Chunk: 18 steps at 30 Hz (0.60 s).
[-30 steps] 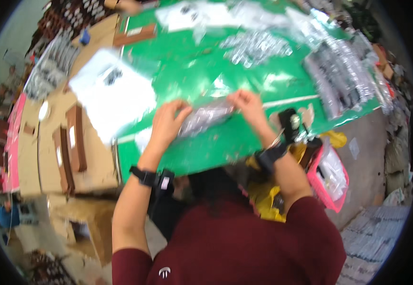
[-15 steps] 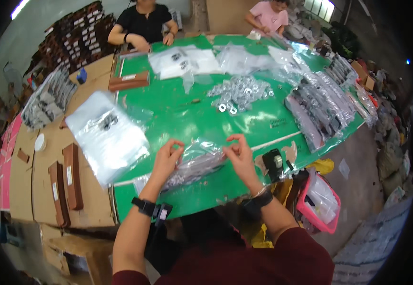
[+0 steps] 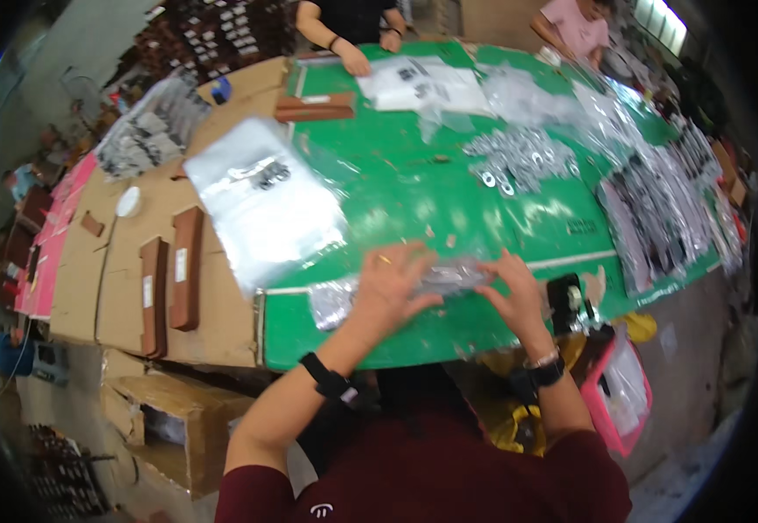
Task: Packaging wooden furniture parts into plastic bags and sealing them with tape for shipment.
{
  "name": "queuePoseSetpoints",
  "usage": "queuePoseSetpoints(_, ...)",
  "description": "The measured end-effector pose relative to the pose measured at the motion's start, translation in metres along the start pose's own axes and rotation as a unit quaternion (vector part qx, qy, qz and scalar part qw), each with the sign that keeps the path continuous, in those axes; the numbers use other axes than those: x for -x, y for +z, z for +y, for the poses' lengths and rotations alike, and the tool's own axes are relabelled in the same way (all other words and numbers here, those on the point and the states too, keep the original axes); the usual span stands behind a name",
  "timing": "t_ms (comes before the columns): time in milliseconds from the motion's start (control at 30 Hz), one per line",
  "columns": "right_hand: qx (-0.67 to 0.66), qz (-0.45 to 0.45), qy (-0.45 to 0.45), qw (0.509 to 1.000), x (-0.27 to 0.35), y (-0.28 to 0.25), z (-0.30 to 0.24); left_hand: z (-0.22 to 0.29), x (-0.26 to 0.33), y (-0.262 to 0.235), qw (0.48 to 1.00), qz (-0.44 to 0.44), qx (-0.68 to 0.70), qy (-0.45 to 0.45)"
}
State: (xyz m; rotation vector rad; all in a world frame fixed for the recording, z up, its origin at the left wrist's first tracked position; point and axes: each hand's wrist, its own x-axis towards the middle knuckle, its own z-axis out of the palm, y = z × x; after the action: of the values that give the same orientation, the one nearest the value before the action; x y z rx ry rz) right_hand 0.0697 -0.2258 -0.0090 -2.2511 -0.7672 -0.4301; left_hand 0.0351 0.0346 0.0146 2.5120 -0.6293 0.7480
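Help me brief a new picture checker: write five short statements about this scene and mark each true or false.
1. The left hand is on a clear plastic-wrapped package. True.
2. The right hand is at the package's left end. False: it is at the right end.
3. Two brown bars lie on the cardboard. True.
4. A heap of ring-like pieces lies on the green tabletop. True.
5. The pink basket stands on the tabletop. False: the basket is below its edge.
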Motion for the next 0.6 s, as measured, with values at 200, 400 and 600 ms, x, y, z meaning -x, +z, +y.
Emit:
queuePoseSetpoints(200,-0.003,0.020,-0.015,1.000,0.008,-0.011,-0.019,0.007,0.029,0.017,0.995,-0.093,-0.006,-0.019)
queuePoseSetpoints(400,0.024,0.013,-0.068,0.997,-0.002,-0.012,-0.030,-0.001,0.024,0.024,0.991,-0.099,0.073,-0.053)
queuePoseSetpoints(600,-0.038,-0.134,0.006,0.990,-0.007,-0.002,0.012,-0.014,0.012,0.025,0.971,-0.130,0.166,-0.112)
